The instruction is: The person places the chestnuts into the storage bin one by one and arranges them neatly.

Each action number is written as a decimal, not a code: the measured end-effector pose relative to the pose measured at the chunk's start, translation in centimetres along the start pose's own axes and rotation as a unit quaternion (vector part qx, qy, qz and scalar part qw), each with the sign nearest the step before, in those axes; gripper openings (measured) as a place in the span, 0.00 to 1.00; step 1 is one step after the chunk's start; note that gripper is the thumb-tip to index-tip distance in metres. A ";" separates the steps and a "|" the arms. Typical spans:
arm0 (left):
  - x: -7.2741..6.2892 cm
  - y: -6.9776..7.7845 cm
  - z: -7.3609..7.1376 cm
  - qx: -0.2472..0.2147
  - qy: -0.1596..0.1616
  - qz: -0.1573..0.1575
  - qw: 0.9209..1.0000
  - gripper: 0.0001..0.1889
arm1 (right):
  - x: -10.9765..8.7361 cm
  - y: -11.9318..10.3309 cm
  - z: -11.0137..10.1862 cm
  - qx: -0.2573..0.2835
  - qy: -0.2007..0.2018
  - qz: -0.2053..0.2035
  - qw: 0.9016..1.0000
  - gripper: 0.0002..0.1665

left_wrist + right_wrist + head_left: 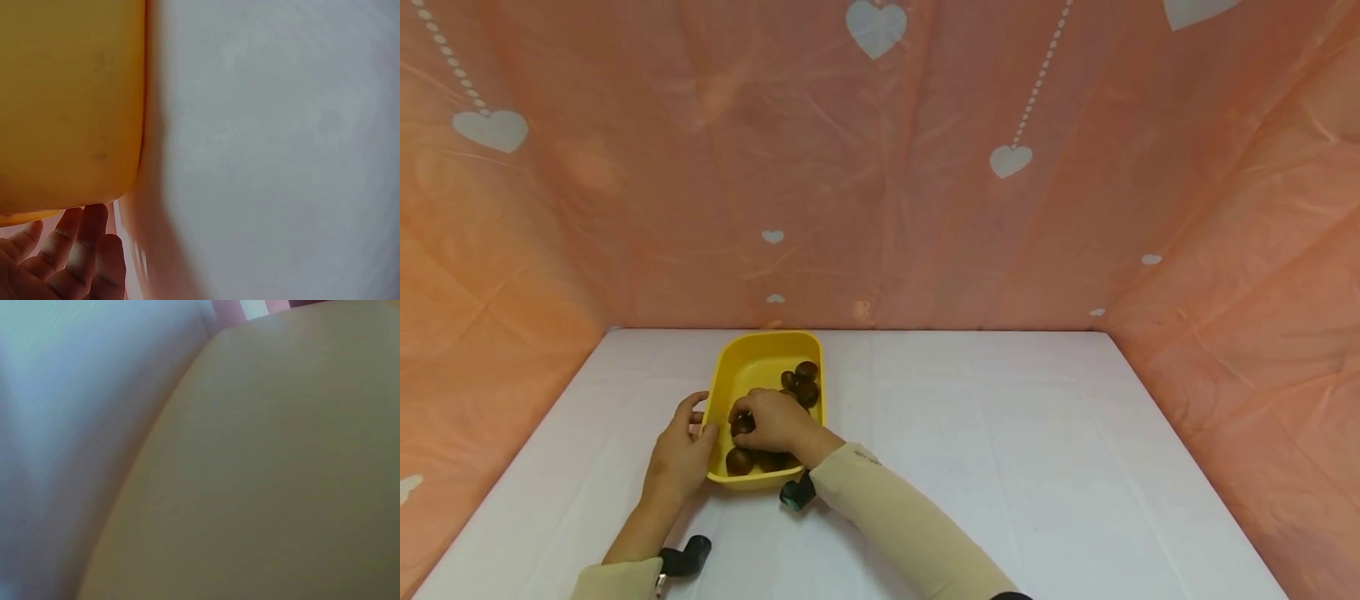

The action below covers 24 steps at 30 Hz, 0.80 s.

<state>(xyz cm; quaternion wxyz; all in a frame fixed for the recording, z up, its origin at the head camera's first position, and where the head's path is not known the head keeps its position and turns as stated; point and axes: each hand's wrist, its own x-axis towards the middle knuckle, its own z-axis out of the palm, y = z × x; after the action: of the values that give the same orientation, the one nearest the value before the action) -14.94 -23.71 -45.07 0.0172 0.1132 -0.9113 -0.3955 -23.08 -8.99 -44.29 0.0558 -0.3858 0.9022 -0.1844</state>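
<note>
A yellow plastic tray (752,354) stands on the table with several shiny brown chestnuts (807,393) in it. At the tray's left side is my left hand (679,458), thumb over the rim and fingers against the outer wall. The left wrist view shows these fingertips (94,215) touching the wall (75,112) from outside. Inside the tray, my right hand (778,423) has curled fingers and pinches a chestnut (742,424). Another chestnut (740,461) lies near the front left corner. The palm covers part of the pile. In the right wrist view the tray's outer wall (250,462) fills most of the frame.
The white table (1000,450) extends to the right of the tray. Orange cloth walls (925,208) with pale hearts stand behind and on both sides. Black wrist devices (685,557) sit below each hand, the right one (797,492) close to the tray's front edge.
</note>
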 end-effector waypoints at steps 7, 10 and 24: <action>0.0 0.1 -0.1 -0.004 -0.006 -0.004 1.000 0.28 | 0.0 -0.2 -0.1 -0.009 -0.005 0.003 1.000 0.16; -0.1 0.0 0.0 -0.003 -0.005 -0.006 1.000 0.28 | -0.1 -0.2 -0.1 -0.014 -0.008 0.002 1.000 0.16; -0.2 0.1 0.0 -0.002 -0.006 -0.009 1.000 0.28 | -0.2 -0.2 0.2 -0.012 -0.013 -0.002 1.000 0.14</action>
<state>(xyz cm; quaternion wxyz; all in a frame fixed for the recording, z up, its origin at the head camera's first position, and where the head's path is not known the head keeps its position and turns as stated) -14.78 -23.58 -44.95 0.0081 0.1188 -0.9095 -0.3984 -22.79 -9.04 -44.40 0.0627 -0.3903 0.9030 -0.1681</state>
